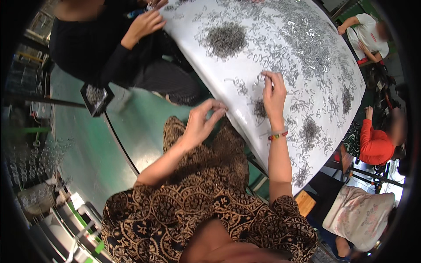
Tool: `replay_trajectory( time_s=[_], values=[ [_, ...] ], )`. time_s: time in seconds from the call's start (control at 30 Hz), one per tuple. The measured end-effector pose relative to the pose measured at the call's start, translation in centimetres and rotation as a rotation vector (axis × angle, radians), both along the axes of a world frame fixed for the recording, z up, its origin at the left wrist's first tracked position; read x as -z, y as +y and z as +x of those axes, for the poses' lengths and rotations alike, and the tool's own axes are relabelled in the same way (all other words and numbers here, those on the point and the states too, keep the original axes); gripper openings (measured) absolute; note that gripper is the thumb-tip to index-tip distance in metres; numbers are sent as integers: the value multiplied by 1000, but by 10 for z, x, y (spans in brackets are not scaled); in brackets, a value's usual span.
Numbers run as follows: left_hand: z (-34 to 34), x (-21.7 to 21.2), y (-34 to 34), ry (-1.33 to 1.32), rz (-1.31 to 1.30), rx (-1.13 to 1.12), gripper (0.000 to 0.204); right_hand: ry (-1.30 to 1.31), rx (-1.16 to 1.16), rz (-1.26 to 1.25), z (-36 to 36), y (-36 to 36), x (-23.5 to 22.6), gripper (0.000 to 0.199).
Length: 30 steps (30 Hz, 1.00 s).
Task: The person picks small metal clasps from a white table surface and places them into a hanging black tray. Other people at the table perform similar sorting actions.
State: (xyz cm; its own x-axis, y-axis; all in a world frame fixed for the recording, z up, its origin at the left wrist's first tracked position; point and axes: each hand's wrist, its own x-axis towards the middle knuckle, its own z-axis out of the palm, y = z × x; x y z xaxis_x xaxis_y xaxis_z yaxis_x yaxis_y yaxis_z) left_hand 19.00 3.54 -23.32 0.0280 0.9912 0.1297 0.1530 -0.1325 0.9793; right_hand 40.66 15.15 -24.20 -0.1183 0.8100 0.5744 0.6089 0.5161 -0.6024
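Observation:
My left hand (pixel 202 120) hovers at the near edge of a white table (pixel 263 30), fingers pinched together on what looks like a small metal clip; the piece is too small to make out. My right hand (pixel 273 94) rests on the tabletop with fingertips pressed on loose grey wire clips (pixel 245 85). A small dark pile of clips (pixel 260 108) lies just left of my right wrist. A bigger heap of clips (pixel 226 38) sits farther up the table.
Several more clip piles (pixel 309 129) dot the table. A person in black (pixel 87 44) sits at the left with a hand (pixel 147 24) on the table edge. People in red (pixel 375 144) and white (pixel 366 35) sit on the right. A small tray of clips (pixel 95 97) stands over the green floor.

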Motion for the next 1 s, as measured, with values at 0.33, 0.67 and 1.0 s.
replay_trajectory(
  time_s=[0.33, 0.67, 1.0],
  values=[
    [-5, 16, -6, -27, 30, -33, 15, 1244, 56, -561, 25, 50, 31, 19],
    [-15, 30, -10, 30, -53, -37, 15, 512, -328, -696, -52, -104, -28, 17],
    [-6, 16, -11, 58, -20, 3, 13, 227, -307, -143, -58, -99, -39, 15]
  ],
)
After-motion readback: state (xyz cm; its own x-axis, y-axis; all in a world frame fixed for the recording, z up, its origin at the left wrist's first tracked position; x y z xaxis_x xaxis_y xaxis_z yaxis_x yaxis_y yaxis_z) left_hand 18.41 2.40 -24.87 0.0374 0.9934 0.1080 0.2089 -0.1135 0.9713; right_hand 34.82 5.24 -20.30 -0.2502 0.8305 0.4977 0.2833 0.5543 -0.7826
